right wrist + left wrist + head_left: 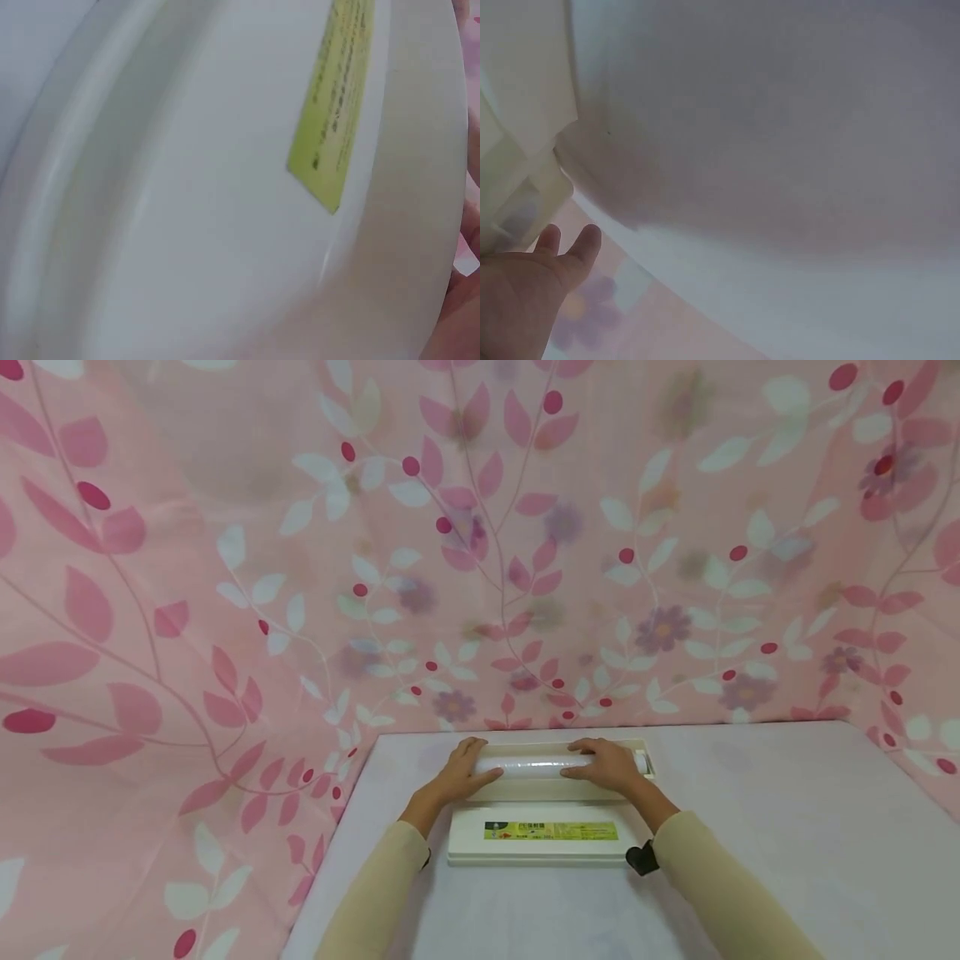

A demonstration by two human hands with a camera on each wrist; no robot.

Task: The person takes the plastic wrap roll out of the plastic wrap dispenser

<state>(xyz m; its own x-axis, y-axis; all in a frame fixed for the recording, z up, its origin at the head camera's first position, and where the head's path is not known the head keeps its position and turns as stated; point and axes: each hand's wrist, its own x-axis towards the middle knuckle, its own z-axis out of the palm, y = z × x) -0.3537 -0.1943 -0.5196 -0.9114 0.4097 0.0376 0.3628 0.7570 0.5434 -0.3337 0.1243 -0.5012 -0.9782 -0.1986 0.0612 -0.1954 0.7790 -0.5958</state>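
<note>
A white cling film dispenser box (pixel 525 791) lies on the table with its lid (pixel 532 853) folded open toward me. The clear, shiny roll of cling film (pixel 532 766) lies lengthwise in the box. My left hand (pixel 457 774) holds the roll's left end, thumb in front and fingers at the far side. Toward the other end, my right hand (pixel 609 768) grips the roll between thumb and fingers. The right wrist view is mostly filled by the lid with its yellow-green label (pixel 330 112), and the right fingers (pixel 471 225) show only at its edge.
A white-covered table (pixel 787 843) extends around the box, its far edge just behind it. Pink floral curtains (pixel 510 568) hang at the back and both sides. A black wrist device (pixel 642 858) overlaps the lid's right corner in the head view.
</note>
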